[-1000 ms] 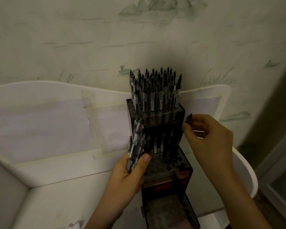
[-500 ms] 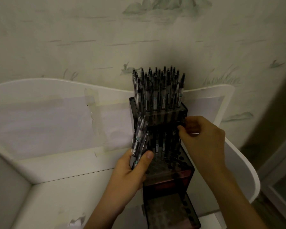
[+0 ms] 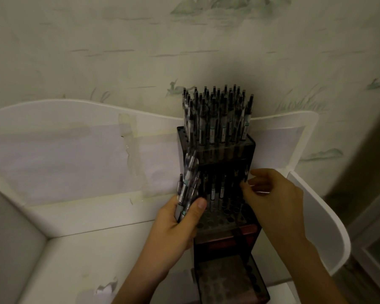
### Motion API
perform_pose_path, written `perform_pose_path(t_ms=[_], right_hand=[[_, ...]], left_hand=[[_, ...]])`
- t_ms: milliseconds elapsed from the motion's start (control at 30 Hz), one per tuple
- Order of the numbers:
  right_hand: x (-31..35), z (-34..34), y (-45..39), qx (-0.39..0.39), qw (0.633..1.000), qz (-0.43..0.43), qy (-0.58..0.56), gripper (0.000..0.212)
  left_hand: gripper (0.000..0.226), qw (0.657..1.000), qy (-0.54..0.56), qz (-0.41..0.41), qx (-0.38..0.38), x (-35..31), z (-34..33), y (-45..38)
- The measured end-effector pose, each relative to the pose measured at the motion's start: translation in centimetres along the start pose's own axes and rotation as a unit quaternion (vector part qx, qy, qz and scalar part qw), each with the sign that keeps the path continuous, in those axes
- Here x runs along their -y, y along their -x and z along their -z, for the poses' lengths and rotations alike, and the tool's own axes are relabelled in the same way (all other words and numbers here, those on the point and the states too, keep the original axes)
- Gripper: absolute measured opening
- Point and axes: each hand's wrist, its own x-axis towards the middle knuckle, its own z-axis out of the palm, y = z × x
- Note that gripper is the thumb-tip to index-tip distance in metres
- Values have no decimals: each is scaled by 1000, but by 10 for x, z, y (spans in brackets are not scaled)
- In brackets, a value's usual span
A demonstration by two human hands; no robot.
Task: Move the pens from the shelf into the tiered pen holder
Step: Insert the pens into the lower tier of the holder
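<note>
A dark tiered pen holder point(image 3: 246, 235) stands on the white shelf point(image 3: 79, 255) against the wall. Its top tier is packed with several upright pens point(image 3: 215, 119). A few pens point(image 3: 216, 191) stand in the middle tier, whose front holes are bare. The lowest tier holds none. My left hand point(image 3: 180, 224) grips a bundle of pens point(image 3: 188, 185) beside the holder's left side. My right hand point(image 3: 272, 198) is at the middle tier's right side, fingers curled and pinching a pen whose top shows just above them.
The shelf has a raised white back panel point(image 3: 75, 150) with taped paper and a curved side panel point(image 3: 316, 220) on the right. A wallpapered wall rises behind. A torn sticker patch point(image 3: 106, 288) lies on the shelf near the front.
My right hand has moved down and left with its pen, from beside the top tier to the middle tier. My left hand with the bundle has stayed put.
</note>
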Motion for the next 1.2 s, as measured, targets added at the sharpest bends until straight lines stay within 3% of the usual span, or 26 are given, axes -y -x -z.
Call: perform_pose_path(t_ms=[133, 300, 500, 667, 767, 900, 1033, 1200], right_hand=[[13, 7, 8, -16, 999, 18, -29, 23], [47, 2, 23, 26, 991, 80, -106, 15], [87, -20, 32, 151, 963, 65, -214, 46], [90, -33, 31, 200, 949, 53, -238, 7], [94, -31, 29, 216, 934, 36, -281, 3], [103, -22, 20, 175, 935, 21, -306, 22], [106, -7, 4, 85, 951, 60, -290, 18], [95, -5, 7, -7, 980, 141, -141, 22]], left_hand=[[26, 1000, -15, -7, 0, 1, 1, 1], [20, 998, -55, -14, -20, 1, 4, 5], [20, 997, -76, -31, -13, 1, 10, 14], [12, 992, -115, -33, -44, 6, 21, 21], [8, 990, -130, -28, -56, 8, 28, 24], [16, 987, -138, -25, -77, 14, 37, 25], [19, 988, -122, -10, -93, 20, 48, 26], [15, 986, -131, -4, -105, 25, 60, 21]])
